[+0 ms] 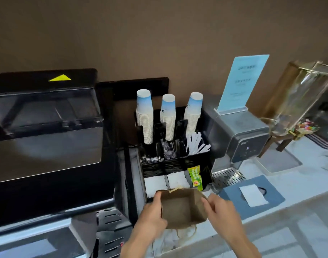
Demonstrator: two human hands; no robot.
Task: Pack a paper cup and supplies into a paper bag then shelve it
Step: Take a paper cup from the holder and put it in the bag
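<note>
A brown paper bag [181, 207] stands open on the counter in front of me, its mouth spread wide and nothing visible inside. My left hand [155, 211] grips its left rim and my right hand [218, 207] pinches its right rim. Behind the bag a black organiser [198, 158] holds three upside-down stacks of white and blue paper cups [167, 116], white stir sticks [195, 144], dark wrapped packets [167, 149], white napkins [166, 181] and a green tea packet [196, 176].
A large black coffee machine [46, 138] fills the left. A grey water dispenser [241, 138] with a blue sign [243, 82] stands to the right, then a glass drink dispenser [300, 97]. A blue tissue box [252, 196] lies right of the bag.
</note>
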